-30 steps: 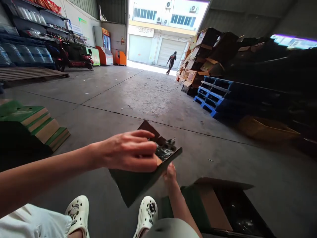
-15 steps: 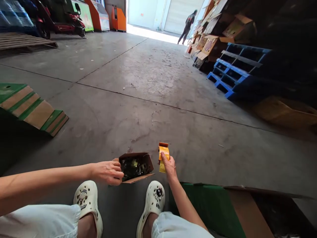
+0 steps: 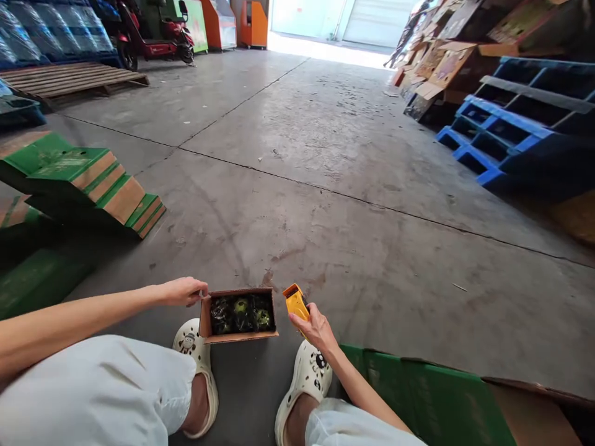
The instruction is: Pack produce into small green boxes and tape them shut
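Cardboard box (image 3: 242, 337) is set lengthwise between the hands, nearer the left hand (image 3: 186, 290), whose curled fingers are at its corner; whether cardboard is pinched cannot be told. Yellow tape dispenser (image 3: 296, 303) is gripped by the right hand (image 3: 317, 327), apart from the box.

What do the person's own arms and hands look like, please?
The left arm and right arm are bare, with no sleeves in view. The left hand and right hand are ungloved, and no watch, bracelet or marking can be made out.
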Action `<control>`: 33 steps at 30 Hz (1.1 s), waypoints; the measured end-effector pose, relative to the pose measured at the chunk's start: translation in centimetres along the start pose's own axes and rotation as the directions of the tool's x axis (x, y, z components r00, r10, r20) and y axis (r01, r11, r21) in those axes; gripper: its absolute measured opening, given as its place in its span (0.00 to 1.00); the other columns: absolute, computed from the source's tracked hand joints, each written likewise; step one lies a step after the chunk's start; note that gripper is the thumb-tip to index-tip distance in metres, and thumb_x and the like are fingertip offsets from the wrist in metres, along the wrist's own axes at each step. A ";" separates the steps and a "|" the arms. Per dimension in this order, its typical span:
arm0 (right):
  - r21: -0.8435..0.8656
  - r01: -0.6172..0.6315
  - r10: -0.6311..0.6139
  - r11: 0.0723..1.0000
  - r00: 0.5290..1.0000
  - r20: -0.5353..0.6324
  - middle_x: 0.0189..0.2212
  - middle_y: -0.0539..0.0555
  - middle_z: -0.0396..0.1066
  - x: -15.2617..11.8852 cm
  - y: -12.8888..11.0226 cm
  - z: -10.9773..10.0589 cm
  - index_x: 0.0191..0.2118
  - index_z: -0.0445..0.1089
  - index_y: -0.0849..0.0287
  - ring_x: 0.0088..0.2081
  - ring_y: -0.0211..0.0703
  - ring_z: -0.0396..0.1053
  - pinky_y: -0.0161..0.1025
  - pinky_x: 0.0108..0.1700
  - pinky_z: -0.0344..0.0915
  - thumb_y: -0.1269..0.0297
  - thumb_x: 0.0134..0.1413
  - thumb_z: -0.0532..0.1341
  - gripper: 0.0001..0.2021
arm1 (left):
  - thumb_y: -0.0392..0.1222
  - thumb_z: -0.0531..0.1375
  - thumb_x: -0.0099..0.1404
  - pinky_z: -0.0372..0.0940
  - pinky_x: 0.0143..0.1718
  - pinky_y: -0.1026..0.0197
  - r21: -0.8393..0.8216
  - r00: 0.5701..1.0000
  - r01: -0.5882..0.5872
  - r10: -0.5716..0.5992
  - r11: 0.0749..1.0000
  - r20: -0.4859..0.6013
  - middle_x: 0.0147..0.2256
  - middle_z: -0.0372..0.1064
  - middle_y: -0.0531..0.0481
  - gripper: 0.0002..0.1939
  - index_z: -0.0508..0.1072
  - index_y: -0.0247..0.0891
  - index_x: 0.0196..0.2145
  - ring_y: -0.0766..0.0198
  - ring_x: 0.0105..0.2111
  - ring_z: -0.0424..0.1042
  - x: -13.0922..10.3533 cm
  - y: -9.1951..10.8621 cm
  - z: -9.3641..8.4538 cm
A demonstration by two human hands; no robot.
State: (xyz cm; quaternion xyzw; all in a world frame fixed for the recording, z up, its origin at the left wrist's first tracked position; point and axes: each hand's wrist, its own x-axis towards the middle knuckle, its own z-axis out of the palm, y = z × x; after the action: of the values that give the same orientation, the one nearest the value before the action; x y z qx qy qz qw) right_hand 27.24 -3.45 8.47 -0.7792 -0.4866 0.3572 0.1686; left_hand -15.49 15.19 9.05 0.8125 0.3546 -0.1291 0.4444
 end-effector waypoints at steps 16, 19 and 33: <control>-0.412 -0.030 0.085 0.911 0.990 0.116 0.50 0.63 0.80 0.3 -3.1 1.7 0.67 0.64 0.46 0.53 0.65 0.78 0.47 0.48 0.66 0.35 0.60 0.64 0.36 | 0.60 0.68 0.60 0.67 0.30 0.62 -0.781 0.958 0.020 -0.236 0.625 -0.164 0.30 0.69 0.57 0.41 0.62 0.44 0.66 0.63 0.26 0.73 5.0 2.5 10.5; -0.501 -0.023 0.095 0.865 0.988 0.120 0.50 0.67 0.80 0.9 -3.5 2.0 0.66 0.64 0.50 0.53 0.65 0.78 0.48 0.49 0.67 0.33 0.60 0.63 0.37 | 0.51 0.70 0.57 0.62 0.25 0.64 -0.646 0.891 0.121 -0.369 0.754 -0.264 0.23 0.67 0.60 0.32 0.70 0.40 0.57 0.66 0.18 0.67 6.3 3.8 10.2; -0.553 0.042 0.096 0.832 0.971 0.219 0.49 0.71 0.80 2.5 -4.6 3.0 0.55 0.70 0.56 0.52 0.69 0.78 0.49 0.47 0.65 0.36 0.56 0.68 0.32 | 0.73 0.60 0.63 0.67 0.43 0.53 -0.873 0.870 0.260 -0.491 0.412 0.028 0.45 0.82 0.39 0.46 0.56 0.45 0.68 0.48 0.47 0.82 6.7 7.1 8.4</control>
State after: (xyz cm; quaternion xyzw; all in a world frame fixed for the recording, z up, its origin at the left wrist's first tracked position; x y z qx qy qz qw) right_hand 22.80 0.66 8.22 -0.7528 -0.5746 0.2942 -0.1285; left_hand -4.88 8.91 5.20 0.3922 0.5943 0.0621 0.6994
